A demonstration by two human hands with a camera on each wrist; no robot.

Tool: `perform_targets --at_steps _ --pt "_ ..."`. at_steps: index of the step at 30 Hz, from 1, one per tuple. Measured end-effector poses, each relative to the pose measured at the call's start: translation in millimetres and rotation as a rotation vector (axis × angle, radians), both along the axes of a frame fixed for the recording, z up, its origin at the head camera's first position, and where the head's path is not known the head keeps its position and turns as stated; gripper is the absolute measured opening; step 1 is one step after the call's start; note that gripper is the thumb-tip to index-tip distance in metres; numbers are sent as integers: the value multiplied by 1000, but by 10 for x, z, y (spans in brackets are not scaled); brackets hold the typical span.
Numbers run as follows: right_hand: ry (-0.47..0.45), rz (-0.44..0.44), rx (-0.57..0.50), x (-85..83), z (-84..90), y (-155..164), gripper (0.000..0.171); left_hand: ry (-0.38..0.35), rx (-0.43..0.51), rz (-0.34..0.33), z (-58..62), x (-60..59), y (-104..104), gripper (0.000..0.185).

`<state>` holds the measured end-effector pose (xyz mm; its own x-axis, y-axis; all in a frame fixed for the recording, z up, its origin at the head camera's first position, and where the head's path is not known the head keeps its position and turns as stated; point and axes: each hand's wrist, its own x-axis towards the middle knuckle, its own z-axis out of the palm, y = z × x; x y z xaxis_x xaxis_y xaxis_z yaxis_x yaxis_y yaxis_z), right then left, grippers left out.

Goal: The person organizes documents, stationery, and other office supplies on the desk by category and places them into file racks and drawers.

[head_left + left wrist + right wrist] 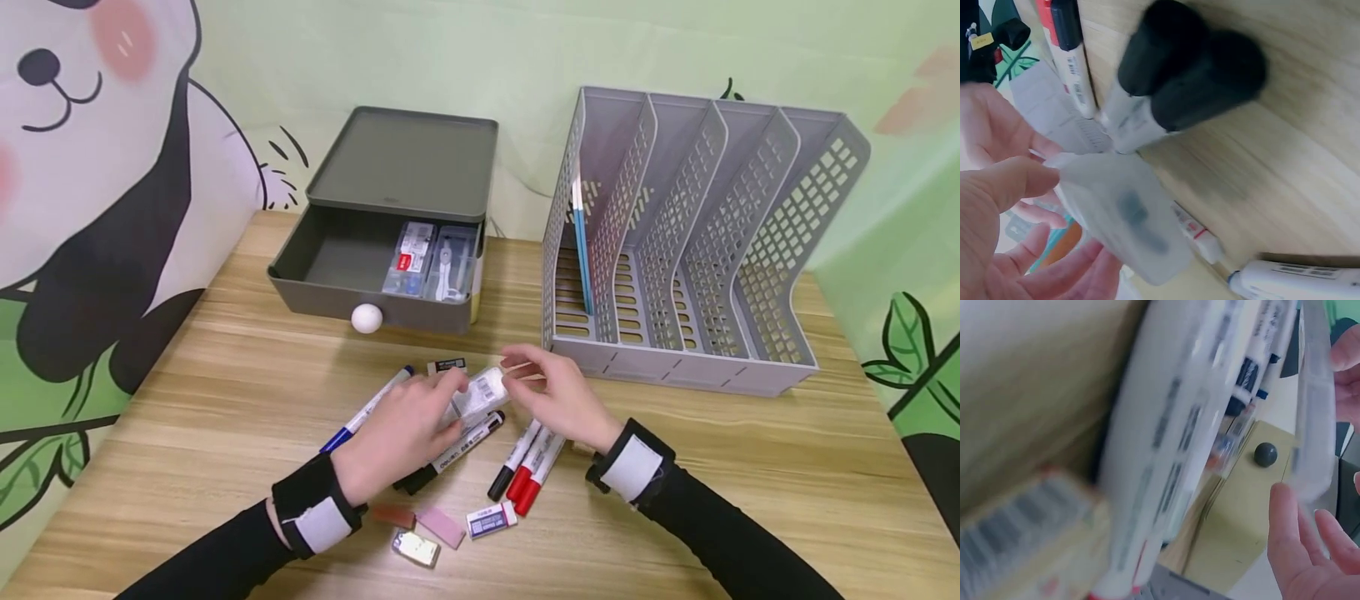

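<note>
Both hands hold a small clear plastic case (pixel 480 395) just above the table's middle. My left hand (pixel 448 405) grips its left end, with the thumb on top. My right hand (pixel 516 368) pinches its right end with the fingertips. In the left wrist view the case (pixel 1129 219) shows frosted, with a dark item inside, over two black marker caps (pixel 1191 69). The right wrist view shows the case (pixel 1314 406) edge-on, beside my fingers (pixel 1297 550).
Under the hands lie black, red and blue markers (pixel 525 465), with erasers (pixel 491 520) nearer me. A grey drawer box (pixel 390 242) stands open at the back, holding two clear cases. A grey file rack (pixel 675 242) stands at the back right with a blue folder.
</note>
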<state>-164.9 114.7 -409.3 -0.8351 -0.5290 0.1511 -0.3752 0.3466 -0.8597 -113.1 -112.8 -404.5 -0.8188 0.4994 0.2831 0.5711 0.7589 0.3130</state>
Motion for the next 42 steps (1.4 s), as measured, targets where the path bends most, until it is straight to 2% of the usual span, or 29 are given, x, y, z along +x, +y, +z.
perform_targets --at_steps 6,8,10,14,18,22,25,28,33,36,38,42 --pt "-175 -34 -87 -20 6 21 40 76 26 -35 42 40 59 41" --pt "-229 -43 -122 -25 6 36 39 72 38 -36 53 34 59 39" --pt "-238 -55 -152 -28 4 48 37 35 69 -34 63 10 43 38" --pt "-163 -94 -227 -16 7 66 30 -112 204 -6 97 -74 -47 35" --pt "-85 -118 -321 3 18 86 28 -308 348 3 127 -146 -150 32" --pt "-49 -105 -392 8 30 99 31 -529 429 -29 125 -172 -189 37" --pt "-49 -93 -406 12 40 104 35 -664 474 -56 113 -194 -179 41" --pt "-40 -70 -403 18 45 111 35 -765 500 -73 105 -221 -166 44" --pt "-11 13 -420 14 39 130 31 -876 515 -77 94 -250 -164 45" --pt "-2 48 -431 0 32 144 30 -912 549 -79 112 -241 -162 44" --pt "-1 64 -437 -11 24 149 30 -899 560 -83 138 -228 -157 42" --pt "-3 88 -476 -29 37 154 29 -780 533 -107 230 -204 -151 40"
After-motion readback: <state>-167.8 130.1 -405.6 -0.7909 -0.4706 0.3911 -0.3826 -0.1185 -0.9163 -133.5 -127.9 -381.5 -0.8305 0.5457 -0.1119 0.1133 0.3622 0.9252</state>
